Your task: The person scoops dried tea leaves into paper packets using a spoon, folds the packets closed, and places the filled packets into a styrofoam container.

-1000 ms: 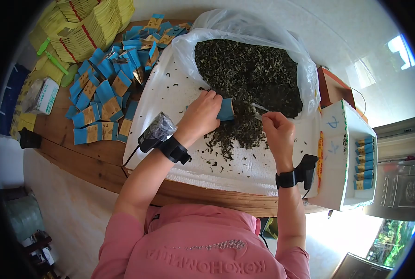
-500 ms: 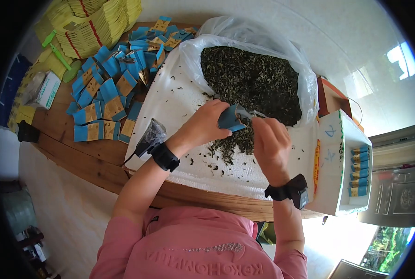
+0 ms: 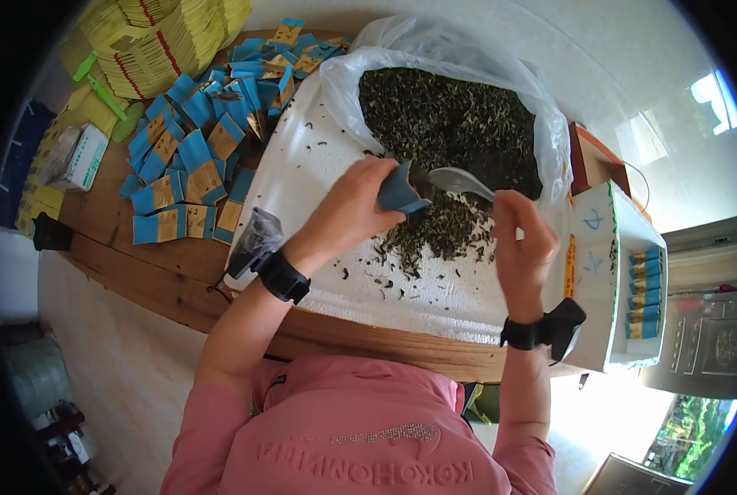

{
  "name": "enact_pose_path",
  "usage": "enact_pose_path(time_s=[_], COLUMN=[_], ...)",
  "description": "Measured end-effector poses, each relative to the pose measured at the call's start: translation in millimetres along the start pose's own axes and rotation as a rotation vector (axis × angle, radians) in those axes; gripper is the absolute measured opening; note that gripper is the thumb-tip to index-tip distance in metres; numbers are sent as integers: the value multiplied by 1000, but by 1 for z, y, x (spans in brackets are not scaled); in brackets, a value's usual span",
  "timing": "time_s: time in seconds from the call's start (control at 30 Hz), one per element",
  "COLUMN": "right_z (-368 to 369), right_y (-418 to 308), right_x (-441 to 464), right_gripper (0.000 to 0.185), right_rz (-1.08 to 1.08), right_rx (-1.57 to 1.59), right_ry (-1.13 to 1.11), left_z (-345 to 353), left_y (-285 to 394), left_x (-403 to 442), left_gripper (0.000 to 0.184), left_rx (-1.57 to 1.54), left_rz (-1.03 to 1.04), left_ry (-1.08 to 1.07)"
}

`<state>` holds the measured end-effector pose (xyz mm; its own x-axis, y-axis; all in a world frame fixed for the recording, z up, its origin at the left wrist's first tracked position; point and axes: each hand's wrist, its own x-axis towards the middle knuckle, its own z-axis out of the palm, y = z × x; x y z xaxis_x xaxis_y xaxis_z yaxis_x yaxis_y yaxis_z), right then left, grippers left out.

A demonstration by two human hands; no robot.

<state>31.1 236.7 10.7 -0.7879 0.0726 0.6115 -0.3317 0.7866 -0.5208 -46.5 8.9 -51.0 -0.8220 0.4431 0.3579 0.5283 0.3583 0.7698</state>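
Observation:
My left hand is closed around a blue paper packet, whose open end faces right. In my right hand is the handle of a clear plastic spoon; its bowl is near the packet's mouth, over the leaves. Dark dried leaves fill a clear plastic bag behind my hands, and a loose heap spills onto the white foam tray beneath them.
Many blue and brown packets lie piled on the wooden table at left, beside yellow woven material and a green plastic tool. At right, a white foam box holds a column of packets near a reddish-brown box.
My left hand has lifted the packet from the tray and tilted its open end rightward. My right hand moved to the packet, then back right, with the spoon now clearly visible.

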Motion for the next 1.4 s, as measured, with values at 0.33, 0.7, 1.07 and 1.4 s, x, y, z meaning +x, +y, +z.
enact_pose_path(time_s=[0.33,0.7,1.07,1.4], right_z=[-3,11,-10,-6], right_y=[82,44,-31,-56], right_x=[-59,-32,6,9], right_gripper=[10,15,19,25], right_rz=[109,730,-336,-421], right_rx=[-270,413,-195,-259], right_ry=[-36,-125,-177,-307], left_z=[13,40,12,17], left_y=[-14,6,21,2], left_x=[3,20,5,-13], left_gripper=[23,42,57,59], left_rx=[662,454,-247,-303], left_rz=[143,15,-49,-107], left_ry=[-261,-392,-69,5])
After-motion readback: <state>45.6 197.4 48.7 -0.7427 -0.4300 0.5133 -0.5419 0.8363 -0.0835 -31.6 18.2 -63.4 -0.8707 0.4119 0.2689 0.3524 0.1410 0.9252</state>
